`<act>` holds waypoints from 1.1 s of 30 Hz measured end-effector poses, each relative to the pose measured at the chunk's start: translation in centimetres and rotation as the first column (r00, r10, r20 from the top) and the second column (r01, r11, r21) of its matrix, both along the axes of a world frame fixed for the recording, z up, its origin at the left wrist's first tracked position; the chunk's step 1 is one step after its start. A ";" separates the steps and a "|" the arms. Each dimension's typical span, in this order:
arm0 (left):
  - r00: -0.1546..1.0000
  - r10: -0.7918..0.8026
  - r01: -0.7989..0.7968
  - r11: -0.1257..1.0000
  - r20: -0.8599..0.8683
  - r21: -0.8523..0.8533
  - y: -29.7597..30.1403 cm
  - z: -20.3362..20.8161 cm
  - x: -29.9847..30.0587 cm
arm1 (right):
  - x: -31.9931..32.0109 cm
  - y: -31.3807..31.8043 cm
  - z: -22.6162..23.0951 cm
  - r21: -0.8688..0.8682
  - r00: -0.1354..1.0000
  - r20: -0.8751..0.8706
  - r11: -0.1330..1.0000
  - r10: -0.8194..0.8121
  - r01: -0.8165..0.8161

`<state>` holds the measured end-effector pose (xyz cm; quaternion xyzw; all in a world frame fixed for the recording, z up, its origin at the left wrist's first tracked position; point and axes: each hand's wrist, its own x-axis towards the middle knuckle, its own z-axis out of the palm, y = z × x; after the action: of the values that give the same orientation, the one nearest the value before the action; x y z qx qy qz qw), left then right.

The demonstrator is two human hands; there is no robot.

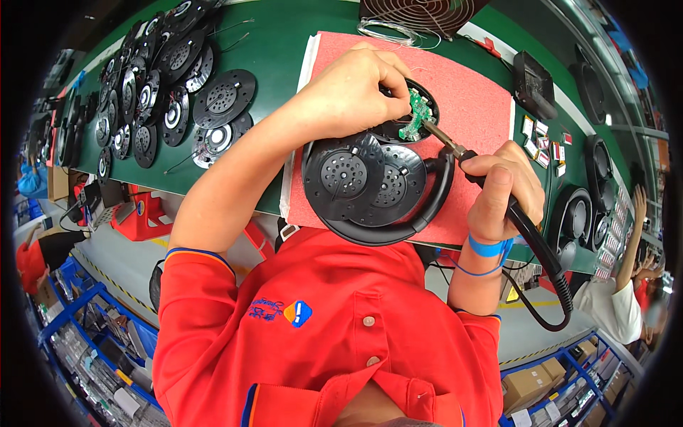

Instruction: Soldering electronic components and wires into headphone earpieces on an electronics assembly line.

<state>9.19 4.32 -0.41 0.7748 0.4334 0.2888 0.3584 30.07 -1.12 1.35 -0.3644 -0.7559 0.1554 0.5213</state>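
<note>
My right hand (506, 191) is closed round a soldering iron (466, 154) with a black handle and cable. Its tip points at a small green circuit board (418, 117), and I cannot tell whether they touch. The board sits in a round black headphone cup (429, 92). At the left side of the board my left hand (364, 87) makes a pinch, its fingertips partly hidden; what they hold I cannot make out. Nearer me lie round black speaker plates (344, 176) and the headset's curved black headband (398, 231), all on a pink foam mat (475, 92).
Many black speaker discs (176, 57) crowd the green bench at the left. A fan grille (416, 14) stands at the back, beside a coil of wire (388, 32). To the right are a black tray (533, 82), small battery packs (544, 146) and more headphone cups (575, 213).
</note>
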 end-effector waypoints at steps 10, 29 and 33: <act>0.997 0.076 -0.078 0.994 0.031 0.073 0.0 -0.7 0.3 | -0.3 0.1 0.0 0.004 0.999 0.030 1.000 0.018 -0.018; 0.997 0.073 -0.074 0.993 0.019 0.090 -0.1 -0.7 0.4 | -0.4 0.1 0.0 0.013 0.998 0.055 0.999 0.036 -0.037; 0.998 0.048 -0.046 0.998 -0.043 0.043 -0.1 -0.3 0.2 | -0.4 0.1 0.0 0.021 0.999 0.043 0.999 0.030 -0.031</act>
<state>9.42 4.20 -0.71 0.7779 0.4532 0.2892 0.3253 29.64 -0.98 1.30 -0.3505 -0.7740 0.1473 0.5064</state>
